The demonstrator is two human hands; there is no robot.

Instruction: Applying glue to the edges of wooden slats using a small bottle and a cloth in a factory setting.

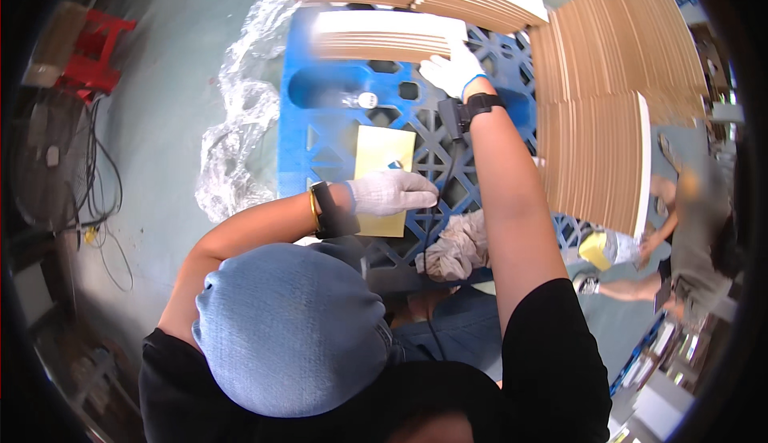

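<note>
My right hand (454, 69), in a white knit glove, reaches far forward to the right end of a short stack of white-topped boards (380, 43). Its thumb stands away from the fingers, which touch or nearly touch the corner of the stack. My left hand (394, 193), gloved too, is held low with its fingers stretched out side by side, and nothing shows in it. Partly beneath it lies a pale yellow sheet (386, 145) on the blue plastic pallet (320, 135). A crumpled beige cloth (458, 247) rests to the right of that hand.
Tall stacks of brown-edged boards (592, 159) line the right side, with more at the back. Crumpled clear film (236, 155) trails along the left. A clear bottle with a white cap (367, 100) lies on the pallet. Another person (692, 235) is at far right, near a yellow object (594, 249).
</note>
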